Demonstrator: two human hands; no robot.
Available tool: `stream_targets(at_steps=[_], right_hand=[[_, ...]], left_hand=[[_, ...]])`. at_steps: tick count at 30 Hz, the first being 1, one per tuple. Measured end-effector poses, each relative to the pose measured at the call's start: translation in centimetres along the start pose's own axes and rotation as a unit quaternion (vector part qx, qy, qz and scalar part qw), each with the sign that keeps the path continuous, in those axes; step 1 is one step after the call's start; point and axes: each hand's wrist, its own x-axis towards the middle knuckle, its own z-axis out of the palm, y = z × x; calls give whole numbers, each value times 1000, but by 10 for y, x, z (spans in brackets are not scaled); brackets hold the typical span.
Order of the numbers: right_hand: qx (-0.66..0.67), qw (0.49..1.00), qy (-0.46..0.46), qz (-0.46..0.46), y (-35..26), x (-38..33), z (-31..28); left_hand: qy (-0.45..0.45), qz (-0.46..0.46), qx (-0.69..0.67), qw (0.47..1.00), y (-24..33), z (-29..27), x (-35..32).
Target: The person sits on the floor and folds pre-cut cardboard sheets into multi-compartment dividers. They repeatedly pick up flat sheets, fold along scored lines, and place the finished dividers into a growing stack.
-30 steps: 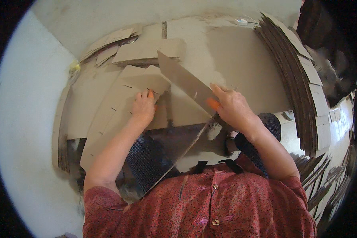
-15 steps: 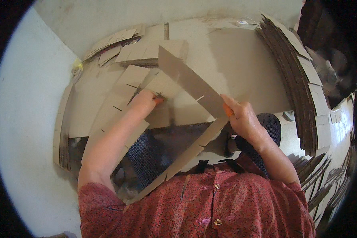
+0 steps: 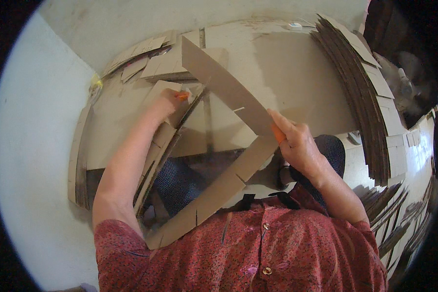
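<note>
Your right hand was closed on a bent cardboard strip, which slanted over the pale work surface and reached back to your red shirt. Your left hand, with curled fingers, was near the far end of other cardboard; whether it gripped this, I could not tell.

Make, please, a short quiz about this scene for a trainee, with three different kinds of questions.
1. True or false: the right hand is empty.
2. Choose one: the tallest cardboard stack lies toward the person's
a) left
b) right
3. Fill in: the fingertip covering on the left hand is ____ in colour.

Key:
1. False; it holds slotted cardboard.
2. b
3. orange
</note>
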Motion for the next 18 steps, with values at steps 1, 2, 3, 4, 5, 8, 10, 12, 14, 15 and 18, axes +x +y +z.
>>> stream_targets(at_steps=[1, 2, 3, 4, 5, 8, 10, 12, 14, 15, 18], right_hand=[[3, 1000, 1, 0, -2, 1, 0], [6, 1000, 3, -1, -3, 2, 1], [2, 1000, -2, 2, -2, 2, 0], [1, 1000, -6, 7, -1, 2, 0], [-1, 1000, -10, 13, 1, 0, 0], [-29, 997, -54, 54, 9, -4, -3], [-64, 987, -106, 101, 8, -5, -8], [-80, 981, -120, 128, 9, -7, -13], [-78, 983, -98, 135, 15, -9, -20], [-82, 982, -96, 138, 14, -9, -23], [-107, 978, -95, 152, 27, -11, -33]], left_hand=[[-8, 37, -4, 999, 4, 6, -1], [-15, 74, -7, 997, 8, 15, -4], [-25, 115, -12, 993, 17, 27, -7], [-23, 156, -32, 987, 29, 37, -16], [-22, 198, -53, 978, 44, 46, -29], [-135, 237, -71, 959, 104, 43, -68], [-160, 200, -35, 966, 120, 38, -76], [-212, 130, -138, 959, 127, 36, -81], [-280, 19, -369, 886, 130, 34, -85], [-268, 64, -323, 905, 118, 38, -77], [-82, 270, 22, 959, 84, 71, -67]])
